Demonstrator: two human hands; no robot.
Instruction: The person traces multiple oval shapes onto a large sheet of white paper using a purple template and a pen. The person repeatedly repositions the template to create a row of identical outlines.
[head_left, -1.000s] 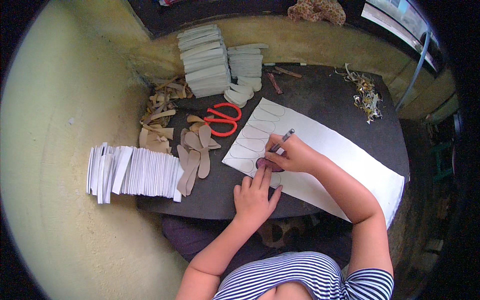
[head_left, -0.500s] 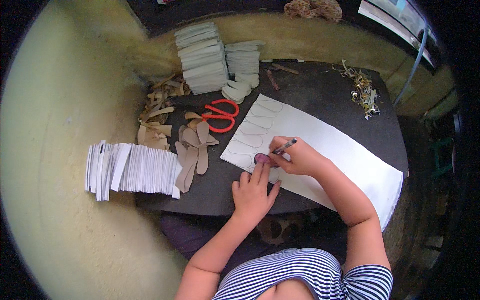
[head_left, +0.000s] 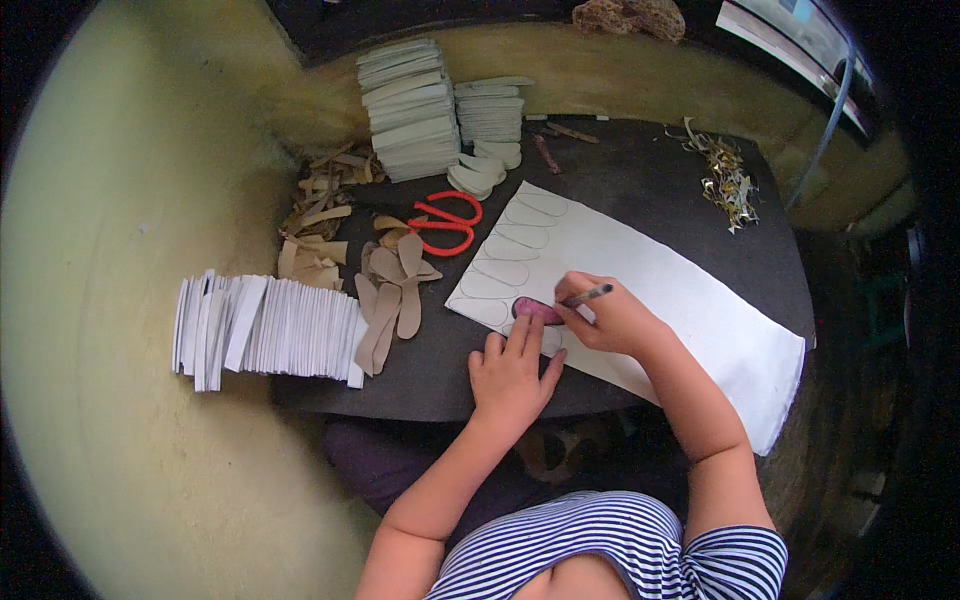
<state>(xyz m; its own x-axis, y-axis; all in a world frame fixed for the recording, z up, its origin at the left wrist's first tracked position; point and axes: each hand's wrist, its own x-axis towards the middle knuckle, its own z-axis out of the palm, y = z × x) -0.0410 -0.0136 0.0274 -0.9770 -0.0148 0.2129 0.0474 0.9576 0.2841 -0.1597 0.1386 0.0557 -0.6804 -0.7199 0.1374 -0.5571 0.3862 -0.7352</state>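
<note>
My left hand [head_left: 510, 372] lies with its fingers stretched out, their tips pressing a pinkish-purple, dark-edged sole-shaped template [head_left: 530, 308] onto a large white sheet [head_left: 690, 330]. My right hand [head_left: 605, 315] is closed around a dark pen [head_left: 588, 295], its tip side against the template's right end and hidden by my fingers. Rows of sole-shaped outlines [head_left: 503, 272] are drawn along the sheet's left part, and another outline shows beside my left fingers.
Red-handled scissors [head_left: 443, 240] lie left of the sheet, near brown sole-shaped pieces [head_left: 400, 290]. White strips are stacked upright [head_left: 290, 325] at the left edge. Stacked white pieces [head_left: 410, 115] stand at the back beside brown scraps [head_left: 325, 200]. Shiny trimmings [head_left: 728, 180] lie far right.
My right hand has shifted slightly right along the template's end, and the pen leans lower. My left hand keeps the template pressed down. The whole view has shifted a little.
</note>
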